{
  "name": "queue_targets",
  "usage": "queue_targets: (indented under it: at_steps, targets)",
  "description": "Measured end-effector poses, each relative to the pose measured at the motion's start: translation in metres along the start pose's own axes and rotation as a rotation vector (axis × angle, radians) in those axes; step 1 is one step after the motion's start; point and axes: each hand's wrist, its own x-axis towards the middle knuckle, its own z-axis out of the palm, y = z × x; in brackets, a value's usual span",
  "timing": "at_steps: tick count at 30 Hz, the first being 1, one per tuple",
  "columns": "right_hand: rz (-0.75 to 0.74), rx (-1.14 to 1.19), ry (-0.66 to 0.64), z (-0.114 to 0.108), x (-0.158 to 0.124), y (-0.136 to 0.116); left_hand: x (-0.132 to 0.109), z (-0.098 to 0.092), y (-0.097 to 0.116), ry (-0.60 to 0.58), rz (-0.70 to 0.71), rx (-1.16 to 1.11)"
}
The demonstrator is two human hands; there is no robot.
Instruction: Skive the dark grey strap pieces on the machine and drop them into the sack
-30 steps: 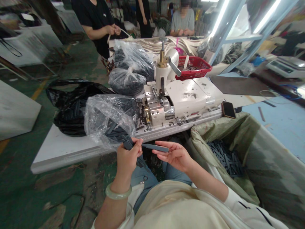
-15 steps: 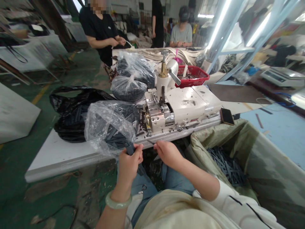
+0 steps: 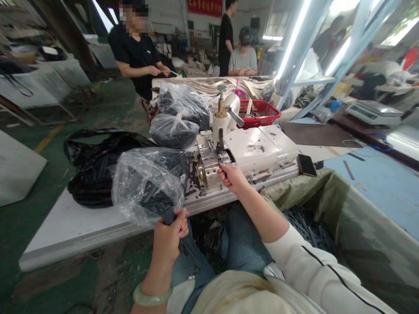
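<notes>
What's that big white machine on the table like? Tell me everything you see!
The machine is a low, cream-painted metal box, scuffed and spotted, sitting flat on the white table. At one end are shiny steel blocks with holes. Above them stands a white column topped by a brass post and a grey lever. The right hand touches that steel end.

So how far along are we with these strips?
Looks done: a pile of strips lies in the sack. In hand: the left hand grips a bundle; the right hand is at the machine. Left: the open clear bag and two tied bags, which look full.
</notes>
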Motion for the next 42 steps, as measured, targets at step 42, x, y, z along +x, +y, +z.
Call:
queue_targets:
  at_steps: [42]
  targets:
    - [0.000,-0.280,-0.586,-0.020,-0.146,0.106,-0.007,-0.022,0.023,-0.314,-0.272,-0.233]
